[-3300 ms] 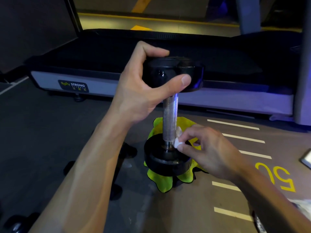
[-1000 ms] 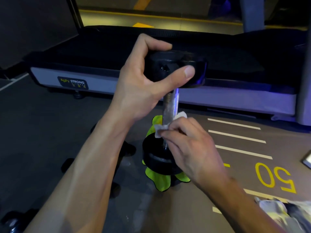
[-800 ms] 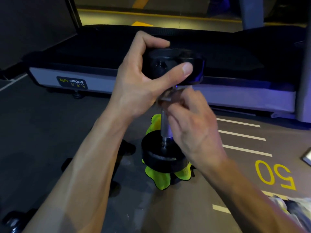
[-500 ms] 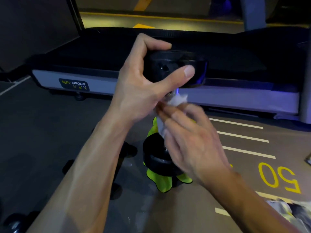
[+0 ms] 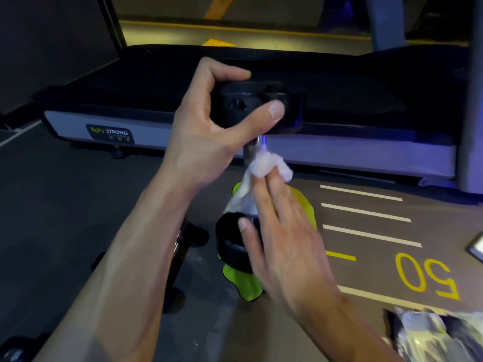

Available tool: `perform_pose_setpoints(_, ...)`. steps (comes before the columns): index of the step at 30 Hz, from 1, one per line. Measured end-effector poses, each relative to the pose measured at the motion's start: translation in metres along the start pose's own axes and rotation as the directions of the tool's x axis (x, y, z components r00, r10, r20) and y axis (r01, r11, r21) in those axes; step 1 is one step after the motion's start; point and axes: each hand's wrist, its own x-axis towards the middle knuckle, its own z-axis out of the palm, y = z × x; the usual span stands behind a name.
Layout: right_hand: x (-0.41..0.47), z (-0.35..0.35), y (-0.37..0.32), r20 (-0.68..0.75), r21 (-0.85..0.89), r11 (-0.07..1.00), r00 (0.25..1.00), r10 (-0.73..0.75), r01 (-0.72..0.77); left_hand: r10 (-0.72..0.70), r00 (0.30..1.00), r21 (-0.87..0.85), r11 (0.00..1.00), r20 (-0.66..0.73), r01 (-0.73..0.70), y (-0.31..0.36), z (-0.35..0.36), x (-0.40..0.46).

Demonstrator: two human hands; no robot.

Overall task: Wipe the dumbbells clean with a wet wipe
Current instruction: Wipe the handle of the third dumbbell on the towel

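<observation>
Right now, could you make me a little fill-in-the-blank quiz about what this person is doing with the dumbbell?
1. The dumbbell stands ____ on a yellow-green cloth.
2. The left hand grips the dumbbell's ____ end.
3. The right hand presses a white ____ against the metal handle.
4. The yellow number painted on the floor reads ____.

Missing words: upright; top; wipe; 50
</observation>
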Motion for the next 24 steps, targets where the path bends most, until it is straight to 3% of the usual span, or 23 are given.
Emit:
perform_pose_setpoints(6,0.018,-0.016,0.000,-0.049,0.062,0.998,0.999,-0.024,0.027,0.027,1.000,0.000,1.000,0.005,-0.027,0.000,-0.005,-0.003)
perform_pose_setpoints(12,0.002,-0.011,0.020,-0.157,0.354,0.935,0.987,0.023,0.035,0.033,0.999,-0.017,0.999,0.018,-0.033,0.000,-0.004,-0.005)
perform_pose_setpoints(16,-0.002,-0.022,0.033,0.165,0.513,0.821,0.967,0.193,-0.251,0.038,0.999,-0.040,0.998,0.022,-0.038,-0.001,-0.006,-0.006)
perform_pose_setpoints(18,0.003,-0.030,0.032,0.191,0.422,0.877,0.968,0.160,-0.229,0.041,0.999,-0.049,0.998,0.024,-0.040,0.000,-0.005,-0.008)
perform_pose_setpoints(21,0.004,-0.030,0.015,0.124,0.229,0.972,0.992,0.026,-0.054,0.051,0.999,-0.059,0.997,0.007,-0.051,0.001,-0.004,-0.009)
perform_pose_setpoints(24,-0.002,-0.024,-0.012,0.165,-0.002,0.999,0.986,-0.034,0.034,0.053,0.999,-0.053,0.997,0.003,-0.053,0.000,-0.004,-0.008)
